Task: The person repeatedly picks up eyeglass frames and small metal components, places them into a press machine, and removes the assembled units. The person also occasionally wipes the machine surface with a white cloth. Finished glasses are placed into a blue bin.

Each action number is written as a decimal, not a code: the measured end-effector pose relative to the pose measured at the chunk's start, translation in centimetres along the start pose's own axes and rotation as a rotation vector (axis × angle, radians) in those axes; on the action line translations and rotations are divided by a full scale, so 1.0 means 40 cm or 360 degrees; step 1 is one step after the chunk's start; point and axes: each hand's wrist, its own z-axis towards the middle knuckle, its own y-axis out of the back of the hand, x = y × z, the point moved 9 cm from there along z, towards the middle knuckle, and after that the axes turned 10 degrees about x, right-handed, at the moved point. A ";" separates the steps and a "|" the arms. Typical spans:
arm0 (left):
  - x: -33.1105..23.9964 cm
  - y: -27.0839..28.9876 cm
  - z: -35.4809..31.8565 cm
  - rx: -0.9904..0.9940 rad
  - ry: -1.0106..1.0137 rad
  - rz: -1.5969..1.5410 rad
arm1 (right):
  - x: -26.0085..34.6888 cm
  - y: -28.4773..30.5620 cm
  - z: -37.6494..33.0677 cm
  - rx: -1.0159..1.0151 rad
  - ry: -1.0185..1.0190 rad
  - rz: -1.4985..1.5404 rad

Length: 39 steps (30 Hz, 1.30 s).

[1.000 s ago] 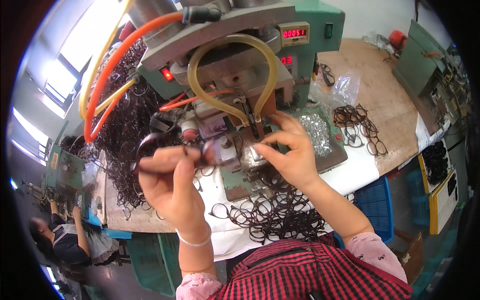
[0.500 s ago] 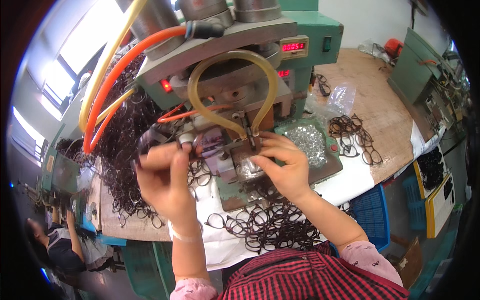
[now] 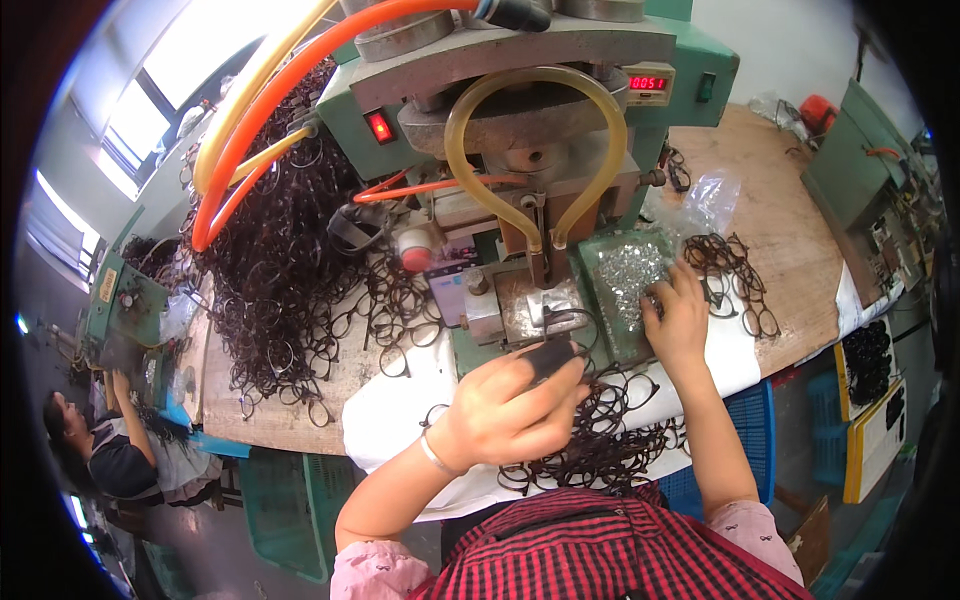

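Note:
My left hand [image 3: 515,408] is closed on a dark eyeglass frame [image 3: 583,318] in front of the press. A black patch covers its fingertips; I cannot tell what that is. The frame's thin rim reaches toward the metal work block [image 3: 545,305] beneath the press head. Over the right side of a green tray [image 3: 622,345] of small silvery metal pieces [image 3: 632,278], my right hand [image 3: 682,318] has its thumb and forefinger bent together. Whatever lies between those fingertips is too small to make out.
A heap of dark eyeglass frames [image 3: 290,240] covers the left of the table; more frames [image 3: 610,440] lie before me. The green press [image 3: 690,65] carries a yellow hose loop [image 3: 455,150]. A blue basket [image 3: 755,430] stands below right. Another person [image 3: 120,450] works at far left.
Both hands have left the work block under the press head. My left hand came down and right, toward me; my right hand moved right to the tray. The view has shifted too.

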 end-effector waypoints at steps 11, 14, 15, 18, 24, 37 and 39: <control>0.029 -0.033 -0.021 -0.0030 -0.0042 -0.0022 | -0.040 -0.004 0.024 -0.0200 -0.0007 0.0474; 0.026 -0.030 -0.025 -0.0091 -0.0074 0.0036 | -0.048 -0.001 0.013 -0.0117 -0.0080 0.0829; 0.026 -0.025 -0.025 -0.0124 -0.0068 0.0009 | -0.024 0.022 0.018 -0.0124 -0.0017 0.0822; 0.014 -0.031 -0.040 -0.0075 0.0165 -0.0107 | -0.032 0.004 0.021 -0.0043 -0.0149 0.0936; 0.126 0.165 -0.257 -0.0056 0.1299 0.0396 | -0.064 -0.009 -0.036 0.0116 -0.0257 0.1128; 0.365 0.232 -0.663 0.0212 0.1722 0.0740 | -0.124 0.011 -0.118 0.0083 -0.0420 0.1257; 0.357 0.277 -0.639 -0.0492 0.1927 0.0236 | -0.084 0.051 -0.118 0.0099 -0.0294 0.1386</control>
